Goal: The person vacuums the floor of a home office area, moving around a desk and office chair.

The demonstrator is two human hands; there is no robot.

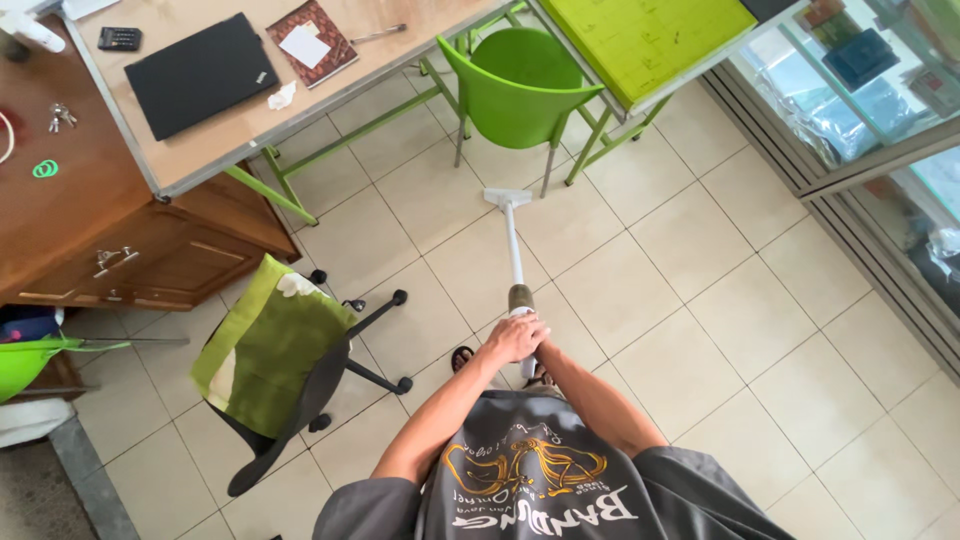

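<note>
Currently: one long-handled floor mop (513, 250), white flat head (508, 197) resting on the tiled floor (700, 300) just in front of the green chair (520, 90), pole slanting back to the person. Left hand (517, 337), fingers clenched around the upper grip; right hand is hidden behind the left near the pole's end, so its hold cannot be told. Handling judgement: keep the head flat on the tiles, push in straight strokes, steer clear of the chair legs and the office chair (280, 370) beside the tabletop (300, 100).

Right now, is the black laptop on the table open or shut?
Shut: the laptop lies flat on the table, lid down, no screen or keys showing.
</note>
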